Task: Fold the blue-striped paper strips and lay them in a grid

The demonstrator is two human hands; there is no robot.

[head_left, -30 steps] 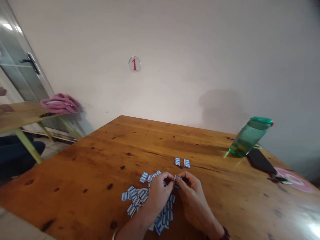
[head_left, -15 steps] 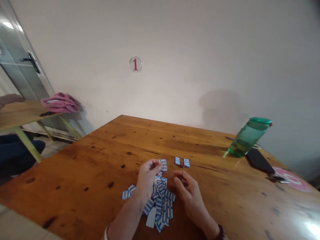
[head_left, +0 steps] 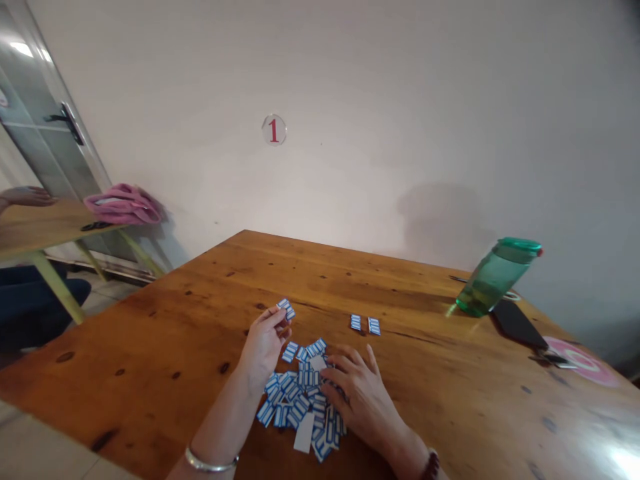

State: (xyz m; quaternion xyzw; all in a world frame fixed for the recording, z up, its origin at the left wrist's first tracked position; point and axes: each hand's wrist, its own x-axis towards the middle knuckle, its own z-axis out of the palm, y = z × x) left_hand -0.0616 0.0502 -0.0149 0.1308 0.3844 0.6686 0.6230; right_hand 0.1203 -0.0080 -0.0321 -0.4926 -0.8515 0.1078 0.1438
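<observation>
Between thumb and fingers, my left hand [head_left: 263,341] pinches a small blue-and-white card [head_left: 287,309] just above the table, left of a loose pile. That pile of small blue-and-white cards [head_left: 295,393] lies scattered on the wood in front of me, with a plain white card [head_left: 304,433] at its near edge. My right hand [head_left: 357,393] is spread over the pile's right side, its fingertips on or close to the cards and hiding some of them. Beyond it, two cards lie side by side, a left one [head_left: 355,323] and a right one [head_left: 374,326].
On the wooden table [head_left: 200,327], a green bottle [head_left: 497,277] stands at the right. Near it lie a dark flat case [head_left: 519,325] and a pink round mat [head_left: 583,360]. At a side table [head_left: 37,227] with a pink cloth [head_left: 124,203], another person's hand [head_left: 30,195] rests.
My left hand has moved left with its card, away from the pile. My right hand has come left onto the pile, its fingers now spread. More cards show at the pile's left.
</observation>
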